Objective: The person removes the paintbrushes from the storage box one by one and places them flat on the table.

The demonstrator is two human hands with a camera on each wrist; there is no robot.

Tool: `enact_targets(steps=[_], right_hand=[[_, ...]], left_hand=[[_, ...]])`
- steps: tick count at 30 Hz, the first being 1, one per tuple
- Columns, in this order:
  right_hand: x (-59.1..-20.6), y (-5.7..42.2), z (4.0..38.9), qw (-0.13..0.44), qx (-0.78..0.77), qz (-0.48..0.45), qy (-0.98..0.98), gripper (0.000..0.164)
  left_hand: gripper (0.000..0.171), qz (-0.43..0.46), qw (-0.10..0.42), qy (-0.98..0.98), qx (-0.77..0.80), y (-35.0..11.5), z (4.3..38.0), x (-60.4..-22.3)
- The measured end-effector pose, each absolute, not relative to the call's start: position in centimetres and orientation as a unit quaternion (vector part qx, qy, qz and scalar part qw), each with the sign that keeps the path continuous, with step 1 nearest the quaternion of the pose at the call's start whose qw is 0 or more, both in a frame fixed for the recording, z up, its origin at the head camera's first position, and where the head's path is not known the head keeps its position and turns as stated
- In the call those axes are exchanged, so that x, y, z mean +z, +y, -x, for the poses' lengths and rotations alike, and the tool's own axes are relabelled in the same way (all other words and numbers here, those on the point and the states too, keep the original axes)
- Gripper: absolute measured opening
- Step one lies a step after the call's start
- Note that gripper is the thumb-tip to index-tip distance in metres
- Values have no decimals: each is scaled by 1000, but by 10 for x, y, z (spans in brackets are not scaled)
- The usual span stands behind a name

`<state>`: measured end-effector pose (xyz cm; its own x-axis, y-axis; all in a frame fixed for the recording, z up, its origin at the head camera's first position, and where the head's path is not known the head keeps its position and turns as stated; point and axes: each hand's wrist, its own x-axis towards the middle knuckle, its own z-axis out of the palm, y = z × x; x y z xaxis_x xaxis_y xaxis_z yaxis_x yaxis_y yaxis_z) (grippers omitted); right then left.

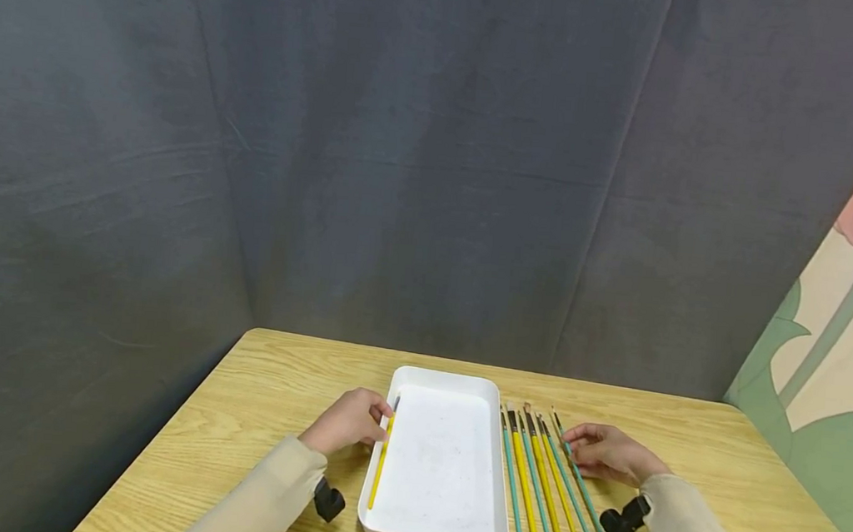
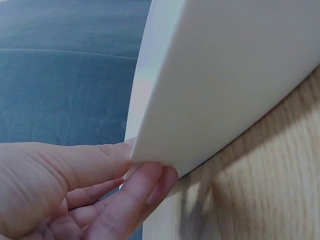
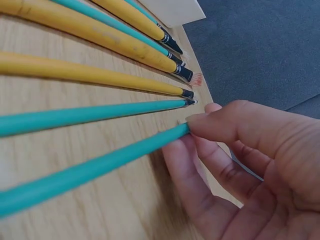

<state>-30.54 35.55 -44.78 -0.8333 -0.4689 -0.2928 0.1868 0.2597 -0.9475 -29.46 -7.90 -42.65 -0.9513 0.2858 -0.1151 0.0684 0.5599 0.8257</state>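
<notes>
A white tray [image 1: 448,468] lies on the table, with one yellow-handled paintbrush [image 1: 378,475] along its left inner side. My left hand [image 1: 350,419] pinches the tray's left wall; in the left wrist view the thumb is over the rim [image 2: 157,80] and the fingers are on the outer face. To the right of the tray, my right hand [image 1: 610,453] pinches a teal paintbrush [image 3: 100,167] between thumb and fingers near its bristle end. That brush is the rightmost of the row, and its tip is hidden by the thumb in the right wrist view.
Several teal and yellow paintbrushes [image 1: 536,475] lie side by side between the tray and my right hand, bristles toward the far edge. A dark curtain [image 1: 434,175] hangs behind the wooden table [image 1: 291,364]. A painted wall panel [image 1: 839,374] stands at the right.
</notes>
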Motion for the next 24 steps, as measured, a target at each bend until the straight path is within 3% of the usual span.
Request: enact_targets(steps=[24], right_hand=[[-451, 343, 301, 213, -536, 59, 815, 28]], left_hand=[[27, -97, 120, 876, 456, -80, 294, -426]])
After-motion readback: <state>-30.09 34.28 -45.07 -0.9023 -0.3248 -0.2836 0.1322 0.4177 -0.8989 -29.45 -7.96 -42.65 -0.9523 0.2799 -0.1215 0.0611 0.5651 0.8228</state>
